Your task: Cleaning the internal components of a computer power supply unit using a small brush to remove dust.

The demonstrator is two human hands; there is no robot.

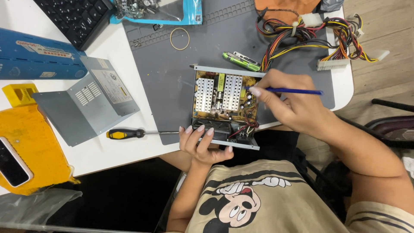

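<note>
An opened power supply unit (224, 105) rests at the near edge of the grey work mat, its brown circuit board and two silver heat sinks showing. My left hand (202, 144) grips its near side, fingers curled over the metal rim. My right hand (286, 101) holds a thin blue tool (297, 91) like a pen, with its tip down among the parts at the board's right side. A bundle of coloured wires (310, 36) runs from the unit toward the far right.
The grey metal cover (86, 101) lies to the left, a yellow-and-black screwdriver (129, 133) beside it. A green tool (239, 61) and a rubber band (179, 39) lie on the mat (168, 77). A keyboard (75, 17), blue box (34, 56) and yellow case (30, 146) sit at left.
</note>
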